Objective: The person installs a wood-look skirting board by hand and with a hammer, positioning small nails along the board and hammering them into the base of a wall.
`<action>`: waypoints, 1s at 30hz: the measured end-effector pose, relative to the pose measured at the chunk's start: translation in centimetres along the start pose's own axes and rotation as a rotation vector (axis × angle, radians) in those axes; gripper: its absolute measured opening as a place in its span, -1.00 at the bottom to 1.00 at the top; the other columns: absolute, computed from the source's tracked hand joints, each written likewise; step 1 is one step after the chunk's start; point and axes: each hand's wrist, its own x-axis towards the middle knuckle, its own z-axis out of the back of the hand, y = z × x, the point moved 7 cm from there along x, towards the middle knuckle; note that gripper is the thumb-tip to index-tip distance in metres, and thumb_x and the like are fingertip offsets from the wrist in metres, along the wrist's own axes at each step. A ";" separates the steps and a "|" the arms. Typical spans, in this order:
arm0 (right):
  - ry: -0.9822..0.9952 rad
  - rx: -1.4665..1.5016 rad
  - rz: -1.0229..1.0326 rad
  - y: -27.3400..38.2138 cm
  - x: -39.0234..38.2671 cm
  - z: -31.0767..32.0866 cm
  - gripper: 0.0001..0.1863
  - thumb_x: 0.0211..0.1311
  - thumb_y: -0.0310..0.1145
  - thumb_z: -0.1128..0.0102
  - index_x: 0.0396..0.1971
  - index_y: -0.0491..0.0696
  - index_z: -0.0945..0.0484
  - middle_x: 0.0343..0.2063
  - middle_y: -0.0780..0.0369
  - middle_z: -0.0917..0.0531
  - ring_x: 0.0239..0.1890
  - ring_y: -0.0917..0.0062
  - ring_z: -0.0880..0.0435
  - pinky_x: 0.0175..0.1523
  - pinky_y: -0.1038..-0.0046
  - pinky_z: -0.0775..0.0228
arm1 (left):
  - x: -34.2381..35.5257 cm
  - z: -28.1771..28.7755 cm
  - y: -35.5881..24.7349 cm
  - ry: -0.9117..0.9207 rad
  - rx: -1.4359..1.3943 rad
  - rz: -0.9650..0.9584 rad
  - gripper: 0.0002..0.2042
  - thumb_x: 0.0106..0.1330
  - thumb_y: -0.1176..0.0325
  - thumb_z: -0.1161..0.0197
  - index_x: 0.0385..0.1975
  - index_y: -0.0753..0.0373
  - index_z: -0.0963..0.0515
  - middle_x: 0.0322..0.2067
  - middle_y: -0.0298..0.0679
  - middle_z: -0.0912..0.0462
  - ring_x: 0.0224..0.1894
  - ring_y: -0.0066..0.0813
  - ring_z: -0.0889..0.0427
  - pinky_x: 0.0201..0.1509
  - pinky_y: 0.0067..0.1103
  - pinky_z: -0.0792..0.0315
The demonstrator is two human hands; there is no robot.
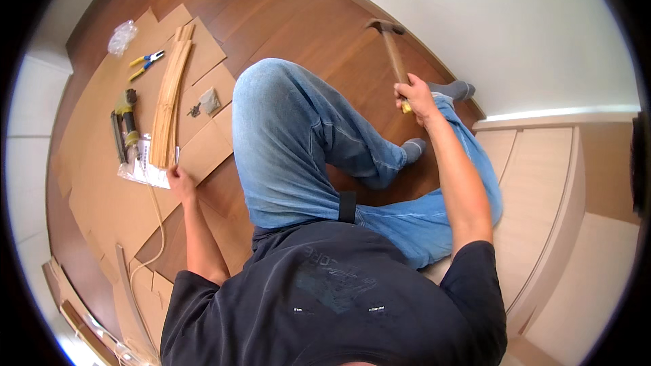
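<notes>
The right grip (416,99) was wrapped around the handle end of a claw hammer (394,56), probably for leverage; wooden strips (173,88) lay just beyond the left grip (181,184), its hold unclear.

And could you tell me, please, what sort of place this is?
Probably a room in a home, used as a work area: its wooden floor is partly covered with cardboard, on which wood strips lie.

Black T-shirt (332,285) (short-sleeved) – blue jeans (278,142)
</notes>
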 end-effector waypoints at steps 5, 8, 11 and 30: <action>-0.112 0.031 -0.063 -7.2 0.2 5.5 -0.71 0.31 -0.44 -0.28 -0.02 -0.12 -0.47 -0.45 0.31 -0.52 -0.53 0.64 -0.49 -0.55 0.57 -0.33 | -2.3 -9.6 -13.6 0.242 -0.002 -0.136 -0.71 0.39 0.31 -0.18 -0.01 0.33 -0.65 -0.19 0.01 -0.73 -0.08 -0.13 -0.70 0.07 -0.32 -0.51; -0.086 -0.052 -0.050 -9.7 1.0 2.9 -0.81 0.32 -0.45 -0.23 -0.13 -0.12 -0.50 -0.50 0.30 -0.55 -0.61 0.62 -0.54 -0.54 0.55 -0.41 | 2.1 -10.8 -16.8 0.241 0.020 -0.151 -0.72 0.38 0.30 -0.23 -0.03 0.31 -0.65 -0.15 0.05 -0.71 -0.05 -0.06 -0.69 0.10 -0.29 -0.53; -0.067 -0.076 -0.079 -13.1 0.5 1.9 -0.81 0.33 -0.46 -0.21 -0.10 -0.15 -0.50 -0.50 0.30 -0.57 -0.64 0.62 -0.55 -0.54 0.55 -0.42 | 2.4 -11.8 -19.5 0.236 0.097 -0.179 -0.68 0.38 0.21 -0.29 0.00 0.28 -0.63 -0.09 0.04 -0.69 -0.02 -0.03 -0.67 0.10 -0.28 -0.54; -0.374 -0.703 0.183 -7.9 1.1 0.8 -0.51 0.40 -0.33 -0.30 0.21 -0.26 -0.47 0.17 0.06 -0.49 -0.03 0.40 -0.68 0.08 0.40 -0.55 | 0.2 -15.9 -33.7 0.715 -0.732 -0.019 -0.44 0.35 0.63 -0.25 0.35 0.25 -0.29 0.13 -0.22 -0.47 0.03 -0.36 -0.65 0.12 -0.49 -0.57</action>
